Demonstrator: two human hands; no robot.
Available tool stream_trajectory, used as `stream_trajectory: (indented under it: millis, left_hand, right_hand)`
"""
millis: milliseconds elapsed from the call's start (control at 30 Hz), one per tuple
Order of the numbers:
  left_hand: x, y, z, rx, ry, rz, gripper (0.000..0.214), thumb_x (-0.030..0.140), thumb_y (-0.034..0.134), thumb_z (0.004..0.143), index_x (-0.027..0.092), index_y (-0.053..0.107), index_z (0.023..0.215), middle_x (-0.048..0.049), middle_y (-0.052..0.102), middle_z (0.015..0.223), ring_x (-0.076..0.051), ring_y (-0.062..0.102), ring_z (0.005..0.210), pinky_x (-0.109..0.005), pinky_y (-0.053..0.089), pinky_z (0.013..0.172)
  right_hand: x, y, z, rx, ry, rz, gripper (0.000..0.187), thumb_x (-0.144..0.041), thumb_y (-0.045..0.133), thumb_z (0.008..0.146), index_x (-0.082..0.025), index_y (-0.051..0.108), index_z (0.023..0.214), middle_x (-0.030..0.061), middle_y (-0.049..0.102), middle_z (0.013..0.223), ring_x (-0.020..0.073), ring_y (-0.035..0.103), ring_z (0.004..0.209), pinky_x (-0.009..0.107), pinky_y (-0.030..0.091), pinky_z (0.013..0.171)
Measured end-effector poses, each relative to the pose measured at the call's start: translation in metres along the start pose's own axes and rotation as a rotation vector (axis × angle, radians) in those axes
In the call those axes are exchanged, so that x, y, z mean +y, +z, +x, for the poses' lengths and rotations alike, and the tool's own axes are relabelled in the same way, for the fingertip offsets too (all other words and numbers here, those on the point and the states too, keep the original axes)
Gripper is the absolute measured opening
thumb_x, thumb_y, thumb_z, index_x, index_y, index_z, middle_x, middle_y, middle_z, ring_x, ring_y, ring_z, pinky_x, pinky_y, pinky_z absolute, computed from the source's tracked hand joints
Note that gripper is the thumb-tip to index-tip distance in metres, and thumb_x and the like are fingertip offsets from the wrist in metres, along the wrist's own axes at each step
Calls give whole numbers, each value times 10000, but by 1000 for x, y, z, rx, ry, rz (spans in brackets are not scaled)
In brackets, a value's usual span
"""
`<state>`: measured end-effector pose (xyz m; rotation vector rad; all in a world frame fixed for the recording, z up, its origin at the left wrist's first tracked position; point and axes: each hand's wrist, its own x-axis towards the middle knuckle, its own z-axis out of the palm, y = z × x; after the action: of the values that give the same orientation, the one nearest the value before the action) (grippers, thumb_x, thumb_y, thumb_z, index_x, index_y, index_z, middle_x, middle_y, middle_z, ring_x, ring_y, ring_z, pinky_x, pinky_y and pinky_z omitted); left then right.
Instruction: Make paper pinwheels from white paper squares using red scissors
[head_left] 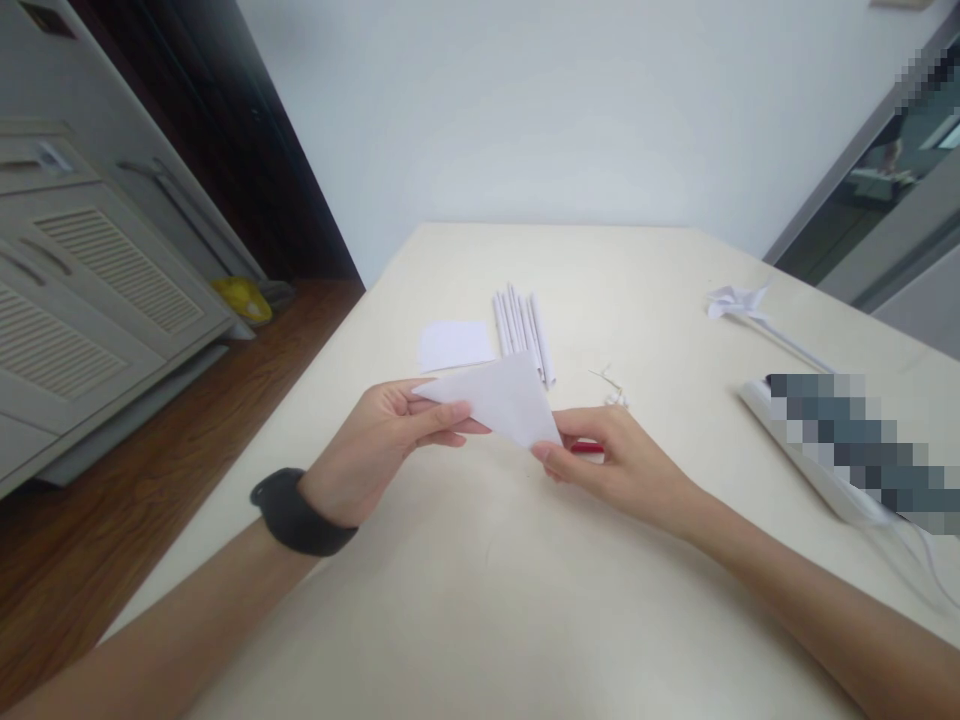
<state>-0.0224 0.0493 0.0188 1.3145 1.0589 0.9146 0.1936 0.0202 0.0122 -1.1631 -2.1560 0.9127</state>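
Note:
A white sheet of paper folded into a triangle [499, 393] is held up between my two hands, over the middle of the table. My left hand [401, 425], with a black band on its wrist, pinches the paper's left part between thumb and fingers. At the lower right corner, my right hand [600, 450] grips it with thumb and fingers. Just behind the right fingers shows a red object [587, 448], mostly hidden. Beyond the folded paper lie several rolled white paper sticks [525, 330], and flat white paper [455, 345] rests to their left.
On the right of the table [487, 600] lies a white paper pinwheel [735, 302] on a stick. Nearer stands a white device [810, 460] with a cable, its top blurred out. Thin string-like bits [615, 390] lie beyond my right hand. A wall [547, 110] borders the table's far edge.

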Motion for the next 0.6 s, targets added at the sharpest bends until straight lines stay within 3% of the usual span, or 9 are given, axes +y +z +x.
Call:
stream_trajectory:
  millis: [200,300,433,600]
  left_hand:
    - [0,-16,8,109,14,-113,79,217,676,727,174,703,787,-22,729,807,-120,664,740,-142,507,648]
    - [-1,-26,12,162,41,-154,70,209,671,732,176,700,787,-11,726,801,-105,663,712,-140,513,672]
    - [-1,-19,8,102,1,-103,82,237,663,743,173,700,777,-18,726,762,-113,661,701,-138,513,637]
    - [-3,2,-3,18,6,-22,111,256,645,762,195,704,833,-14,729,826,-117,651,775,-129,494,644]
  right_hand:
    - [-3,-4,-1,41,33,31,296,-242,424,871,-170,442,584,-35,476,569,81,416,534,215,309,511]
    - [-6,-7,-1,125,77,66,326,-249,398,888,-171,421,572,-36,463,559,81,410,527,219,313,519]
    - [-6,-8,0,218,156,150,310,-387,412,885,-183,425,652,-30,500,611,99,452,575,229,342,553]
    - [-2,0,3,13,111,186,200,-392,530,818,-196,501,792,-16,565,730,115,500,630,213,355,527]
